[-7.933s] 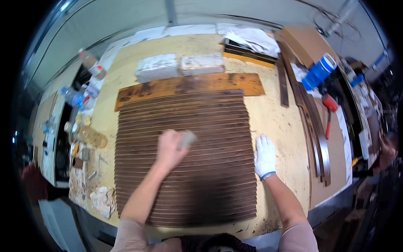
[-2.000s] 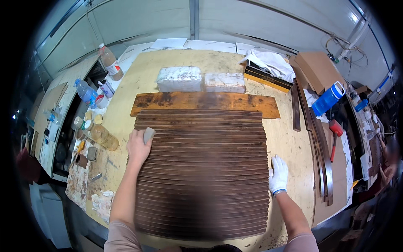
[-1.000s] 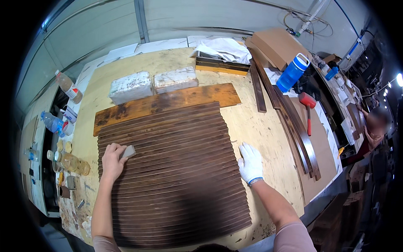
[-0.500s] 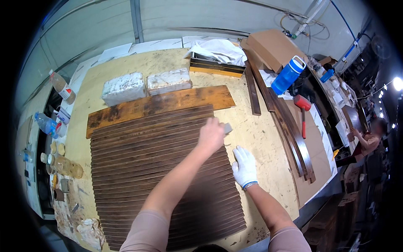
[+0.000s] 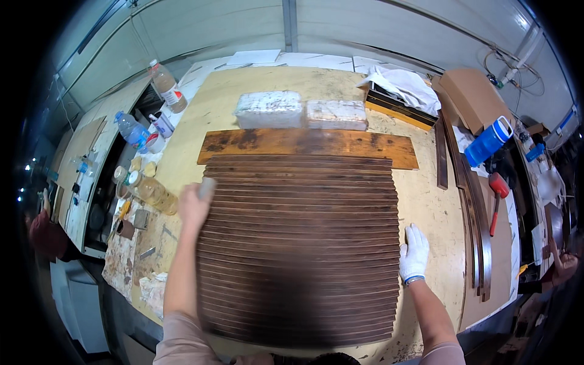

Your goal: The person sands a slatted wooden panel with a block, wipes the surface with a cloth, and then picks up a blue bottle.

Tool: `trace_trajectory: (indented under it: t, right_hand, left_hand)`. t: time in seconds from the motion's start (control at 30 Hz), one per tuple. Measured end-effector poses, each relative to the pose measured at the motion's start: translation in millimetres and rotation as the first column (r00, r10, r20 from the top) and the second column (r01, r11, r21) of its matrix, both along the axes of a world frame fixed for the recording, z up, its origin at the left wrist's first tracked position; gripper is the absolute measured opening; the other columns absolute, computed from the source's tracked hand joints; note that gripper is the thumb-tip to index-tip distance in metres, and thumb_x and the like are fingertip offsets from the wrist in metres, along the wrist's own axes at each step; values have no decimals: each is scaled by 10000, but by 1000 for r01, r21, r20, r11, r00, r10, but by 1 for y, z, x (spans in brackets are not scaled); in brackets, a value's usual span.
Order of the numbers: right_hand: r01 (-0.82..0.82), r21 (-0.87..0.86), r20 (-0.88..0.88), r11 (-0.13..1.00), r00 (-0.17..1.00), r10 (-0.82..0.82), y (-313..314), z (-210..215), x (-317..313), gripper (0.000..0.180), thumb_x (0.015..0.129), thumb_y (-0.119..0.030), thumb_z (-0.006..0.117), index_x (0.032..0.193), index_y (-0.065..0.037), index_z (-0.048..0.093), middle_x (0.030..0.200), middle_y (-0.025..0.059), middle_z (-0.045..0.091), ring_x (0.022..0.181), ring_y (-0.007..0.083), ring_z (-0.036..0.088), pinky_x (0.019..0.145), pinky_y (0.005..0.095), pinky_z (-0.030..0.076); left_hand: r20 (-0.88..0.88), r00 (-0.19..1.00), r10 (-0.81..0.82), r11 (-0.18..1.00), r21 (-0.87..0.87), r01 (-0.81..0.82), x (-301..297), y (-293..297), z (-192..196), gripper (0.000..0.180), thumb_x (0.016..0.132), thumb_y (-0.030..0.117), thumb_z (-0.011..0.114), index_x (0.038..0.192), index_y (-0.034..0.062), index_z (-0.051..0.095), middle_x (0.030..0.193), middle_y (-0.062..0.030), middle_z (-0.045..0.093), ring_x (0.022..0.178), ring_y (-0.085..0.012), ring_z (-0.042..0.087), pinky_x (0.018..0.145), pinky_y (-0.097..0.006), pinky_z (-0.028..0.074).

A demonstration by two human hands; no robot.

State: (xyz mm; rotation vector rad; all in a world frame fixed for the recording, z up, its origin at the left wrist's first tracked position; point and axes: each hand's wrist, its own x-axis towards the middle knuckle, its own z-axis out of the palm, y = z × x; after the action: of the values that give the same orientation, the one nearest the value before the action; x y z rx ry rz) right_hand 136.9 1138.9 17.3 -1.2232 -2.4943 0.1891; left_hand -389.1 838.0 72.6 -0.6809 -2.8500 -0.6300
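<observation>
Wiping/sanding step: left hand (image 5: 193, 207) closed on a small pad (image 5: 206, 188) at slat panel (image 5: 301, 243) left edge; gloved right hand (image 5: 414, 253) flat, empty, steadying right edge. Next stroke likely needs even pressure along the slats.

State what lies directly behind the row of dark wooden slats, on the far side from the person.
A stained brown plank lies along the far edge of the dark slats. Behind it sit two whitish blocks. What lies beneath the slats is covered.

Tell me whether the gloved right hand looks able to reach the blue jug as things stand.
Probably yes. The right hand rests at the slats' right edge; the blue jug stands farther back to the right, with only bare tabletop and a thin dark strip between.
</observation>
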Motion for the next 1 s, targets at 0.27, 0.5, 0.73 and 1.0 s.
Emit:
trace_trajectory:
  t: [0.27, 0.5, 0.73, 1.0]
  right_hand:
    - [-23, 14, -10, 1000, 1000, 23, 6, -7, 10, 566, 825, -6, 601, 1390, -8, 574, 1486, 207, 540, 1361, 390, 494, 1179, 484, 359]
    - [-22, 16, 8, 1000, 1000, 22, 5, -6, 7, 560, 828, 2, 604, 1388, -9, 573, 1483, 198, 544, 1365, 392, 486, 1178, 486, 360]
    - [-21, 8, 3, 1000, 1000, 21, 4, -8, 6, 551, 843, -8, 608, 1393, -11, 570, 1495, 191, 538, 1368, 386, 483, 1183, 487, 353]
    - [-19, 5, 0, 1000, 1000, 19, 5, -9, 8, 545, 840, -5, 614, 1384, -3, 572, 1487, 193, 541, 1372, 394, 476, 1178, 486, 358]
  left_hand:
    - [-4, 954, -299, 954, -13, 299, 56, 5, 13, 406, 873, 398, 734, 1124, 78, 727, 1129, -172, 685, 1043, -375, 669, 899, -495, 534]
    - [6, 996, 86, 995, -44, -85, 7, -30, 23, 398, 863, 354, 743, 1112, 44, 726, 1054, -191, 713, 978, -414, 680, 891, -491, 536]
    - [-83, 991, 105, 992, -54, -110, 0, -26, 14, 416, 849, 365, 756, 1108, 40, 728, 1090, -183, 685, 1037, -384, 670, 897, -484, 537]
    - [-7, 992, -129, 992, 4, 129, 23, 21, -1, 398, 838, 315, 769, 1146, 71, 703, 1120, -152, 670, 1081, -357, 649, 920, -482, 529]
